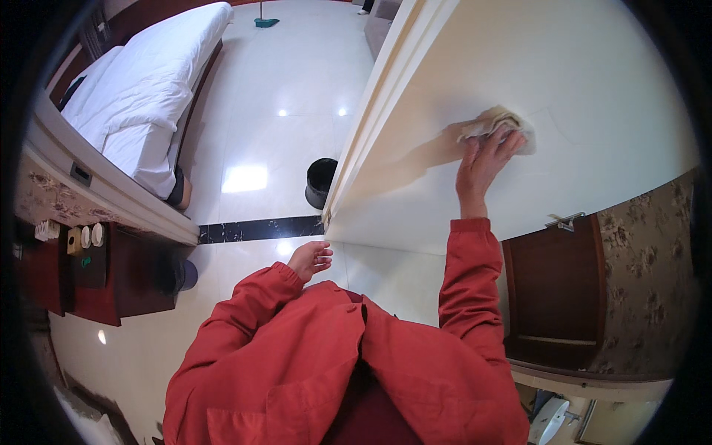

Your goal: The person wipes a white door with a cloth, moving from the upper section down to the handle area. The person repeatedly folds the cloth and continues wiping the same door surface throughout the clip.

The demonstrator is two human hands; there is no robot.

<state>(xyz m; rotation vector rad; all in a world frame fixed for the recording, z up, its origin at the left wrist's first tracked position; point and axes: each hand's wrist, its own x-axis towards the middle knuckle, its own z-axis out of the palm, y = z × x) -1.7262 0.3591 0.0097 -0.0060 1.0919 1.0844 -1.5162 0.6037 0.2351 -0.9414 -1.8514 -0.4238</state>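
A folded beige cloth (pixel 495 121) is pressed flat against the face of a cream-white door (pixel 556 67). My right hand (pixel 486 158) grips it, arm stretched out, fingers spread over its lower side. Lower down on the same door is a metal lever handle (pixel 566 222). In front of my body hangs my left hand (pixel 311 260), holding nothing, its fingers slightly curled and apart. It is above the tiled floor (pixel 267 264), near the black marble threshold strip (pixel 261 229).
Beyond the doorway stand a black bucket (pixel 318 186) by the door's edge and a bed with white bedding (pixel 150 78). A green dustpan (pixel 266 23) lies farther off. At left, a dark red cabinet (pixel 139 278) carries cups, beside a bin (pixel 188 275). A washbasin (pixel 550 421) shows lower right.
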